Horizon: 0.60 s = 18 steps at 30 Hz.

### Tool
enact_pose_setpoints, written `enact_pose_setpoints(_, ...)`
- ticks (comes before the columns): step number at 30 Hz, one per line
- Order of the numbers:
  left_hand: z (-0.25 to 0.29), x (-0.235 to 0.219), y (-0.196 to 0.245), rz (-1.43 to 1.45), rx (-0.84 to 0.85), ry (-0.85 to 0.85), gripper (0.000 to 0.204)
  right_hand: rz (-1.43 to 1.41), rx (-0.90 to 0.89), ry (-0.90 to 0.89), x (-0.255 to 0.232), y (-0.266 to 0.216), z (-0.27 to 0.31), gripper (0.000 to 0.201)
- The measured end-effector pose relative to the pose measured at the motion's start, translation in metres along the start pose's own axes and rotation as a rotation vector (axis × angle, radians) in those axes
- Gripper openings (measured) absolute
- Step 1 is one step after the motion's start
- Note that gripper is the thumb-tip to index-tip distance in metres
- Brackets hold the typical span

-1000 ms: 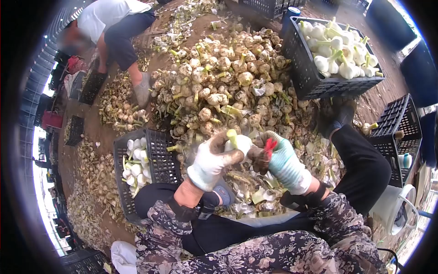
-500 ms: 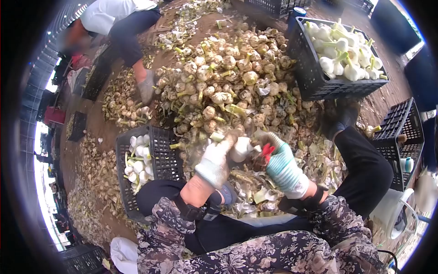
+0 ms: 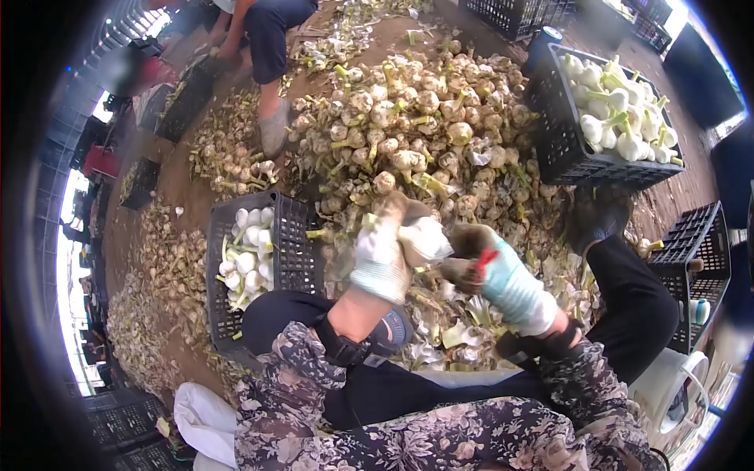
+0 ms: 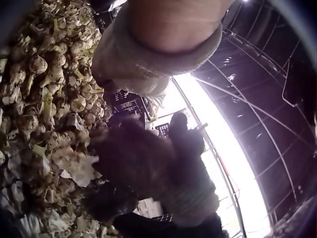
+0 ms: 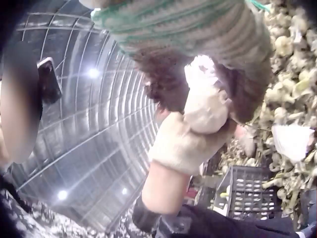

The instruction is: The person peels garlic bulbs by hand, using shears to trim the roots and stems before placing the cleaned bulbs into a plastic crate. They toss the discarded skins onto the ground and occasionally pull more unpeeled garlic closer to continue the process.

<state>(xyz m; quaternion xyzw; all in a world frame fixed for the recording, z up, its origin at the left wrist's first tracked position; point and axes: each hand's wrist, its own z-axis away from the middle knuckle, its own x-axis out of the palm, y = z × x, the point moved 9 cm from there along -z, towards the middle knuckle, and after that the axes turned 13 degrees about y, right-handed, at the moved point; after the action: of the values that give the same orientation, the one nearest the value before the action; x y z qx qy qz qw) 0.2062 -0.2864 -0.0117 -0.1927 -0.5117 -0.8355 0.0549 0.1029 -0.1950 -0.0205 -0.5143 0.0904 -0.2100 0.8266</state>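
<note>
My gloved left hand (image 3: 382, 247) grips a whitish garlic bulb (image 3: 424, 239), its fingers curled behind it. Close to the bulb's right side is my gloved right hand (image 3: 506, 279), fingers bent, with a small red object (image 3: 488, 257) at its thumb and forefinger; what kind of object it is, I cannot tell. The right wrist view has the peeled bulb (image 5: 205, 111) between the left glove (image 5: 181, 144) below and the striped right glove (image 5: 193, 29) above. In the left wrist view the gloves are mostly in shadow. Beneath the hands lie loose skins and stalk scraps (image 3: 459, 334).
A heap of unpeeled garlic (image 3: 424, 118) spreads ahead. One black crate (image 3: 298, 243) with white bulbs stands by the left knee, another full crate (image 3: 605, 169) at the far right. A white bucket (image 3: 664, 392) is beside the right leg. Another person's leg (image 3: 271, 78) shows at upper left.
The left hand has turned and lifted the bulb slightly, its stalk swinging away from upright. The right hand has drawn a little to the right. The head view has shifted left.
</note>
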Motion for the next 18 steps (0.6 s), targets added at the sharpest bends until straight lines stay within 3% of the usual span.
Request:
enact_pose_setpoints(1,0.001,0.000,0.002,0.005,0.005,0.000,0.037,-0.081,-0.101,0.049,0.008,-0.003,-0.001,0.041)
enact_pose_setpoints(2,0.001,-0.003,-0.003,0.088,-0.102,0.034,0.037,-0.097,-0.184,0.111,0.014,-0.012,-0.002,0.035)
enact_pose_setpoints(3,0.002,-0.005,-0.006,0.174,-0.205,0.067,0.036,-0.286,-0.033,-0.028,0.024,-0.011,0.003,0.030)
enact_pose_setpoints(4,0.006,0.003,-0.003,0.314,-0.324,-0.027,0.038,-0.468,0.123,-0.174,0.037,-0.016,0.012,0.026)
enact_pose_setpoints(6,0.005,0.005,0.008,0.443,-0.343,-0.091,0.037,-1.115,0.194,-0.346,0.045,-0.021,0.015,0.020)
enact_pose_setpoints(7,0.006,0.005,0.012,0.448,-0.333,-0.091,0.037,-1.119,0.400,-0.495,0.055,-0.008,0.018,0.019)
enact_pose_setpoints(8,0.006,0.002,0.011,0.497,-0.362,-0.043,0.031,-1.111,0.400,-0.503,0.051,-0.008,0.015,0.019)
enact_pose_setpoints(10,0.007,-0.007,0.009,0.553,-0.394,0.008,0.027,-0.115,0.123,-0.321,0.037,0.012,0.002,0.022)
enact_pose_setpoints(11,0.005,-0.006,0.012,0.589,-0.389,-0.040,0.028,0.183,-0.049,-0.170,0.031,0.008,-0.005,0.026)
enact_pose_setpoints(12,0.003,-0.006,0.016,0.625,-0.384,-0.086,0.032,0.190,-0.052,-0.173,0.032,0.004,-0.003,0.026)
enact_pose_setpoints(14,-0.001,-0.015,0.015,0.645,-0.382,-0.071,0.033,-0.033,-0.273,-0.058,0.023,-0.033,0.007,0.025)
enact_pose_setpoints(15,-0.003,-0.020,0.008,0.567,-0.387,-0.064,0.033,-0.161,-0.363,0.124,0.021,-0.047,0.011,0.022)
enact_pose_setpoints(16,-0.004,-0.024,0.006,0.486,-0.385,-0.061,0.033,-0.151,-0.364,0.115,0.024,-0.049,0.010,0.022)
enact_pose_setpoints(17,0.006,-0.024,0.008,0.294,-0.390,0.032,0.030,0.027,-0.579,0.113,0.033,-0.066,0.015,0.026)
enact_pose_setpoints(18,0.005,-0.028,0.002,0.284,-0.423,0.061,0.027,0.198,-0.797,0.092,0.050,-0.081,0.022,0.031)
